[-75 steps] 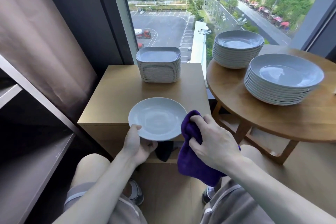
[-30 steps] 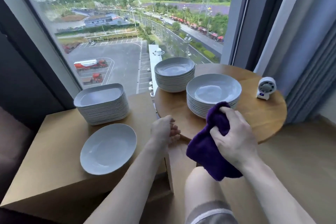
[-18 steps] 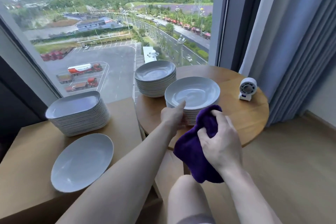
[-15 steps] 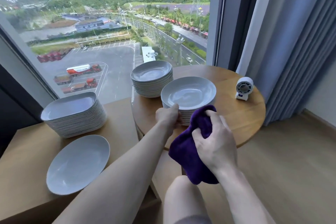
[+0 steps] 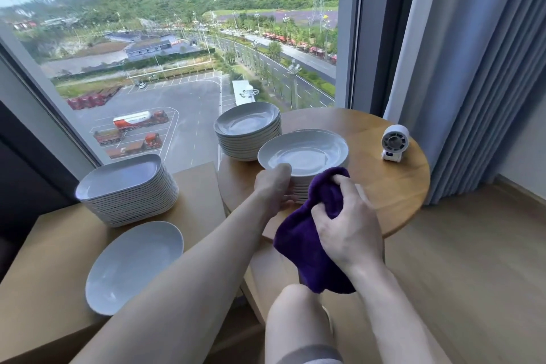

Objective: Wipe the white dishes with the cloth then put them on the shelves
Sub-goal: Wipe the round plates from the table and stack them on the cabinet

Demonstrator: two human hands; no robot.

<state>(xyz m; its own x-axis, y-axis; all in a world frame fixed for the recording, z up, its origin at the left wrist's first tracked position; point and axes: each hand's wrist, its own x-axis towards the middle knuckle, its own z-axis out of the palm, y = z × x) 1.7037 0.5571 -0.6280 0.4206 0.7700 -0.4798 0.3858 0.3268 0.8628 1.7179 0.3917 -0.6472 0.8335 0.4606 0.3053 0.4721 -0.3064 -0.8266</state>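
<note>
Upper-floor domestic or hotel-type room is indicated. A floor-to-ceiling window [image 5: 192,68] is seen, with a car park [image 5: 189,103], road and hills viewed far below. Grey curtains [image 5: 472,68] are hung at the right. Wood flooring [image 5: 472,275] is laid. A round wooden table [image 5: 399,192] and low wooden cabinet [image 5: 53,245] are loaded with stacks of white dishes [image 5: 248,133].
</note>
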